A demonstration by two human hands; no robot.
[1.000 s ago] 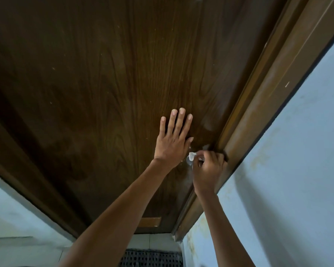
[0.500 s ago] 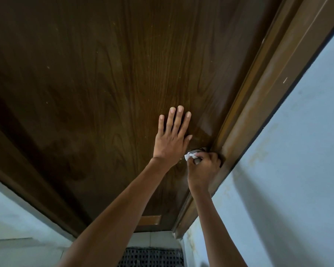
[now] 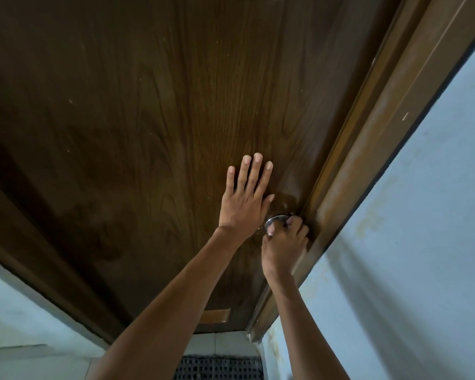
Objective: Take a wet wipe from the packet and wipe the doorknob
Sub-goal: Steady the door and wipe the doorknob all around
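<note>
Head cam: right hand (image 3: 284,244) has its fingers (image 3: 299,229) curled round the doorknob (image 3: 277,219). The wipe is presumably under them, can't really see it. Left hand (image 3: 246,200) lies flat on the door (image 3: 148,133) just beside the doorknob, fingers straight and close together. I'd twist around the whole doorknob, back side too.

The light is dim and even, with no hard glare; the dark door (image 3: 121,105) is murkiest at the upper left of the frame; the pale wall (image 3: 428,204) at the right is brighter, with a broad soft shadow across it at the lower right; a small glint sits on the doorknob (image 3: 276,219); the wide lens splays the door frame (image 3: 381,138) outward; the corners look soft.
</note>
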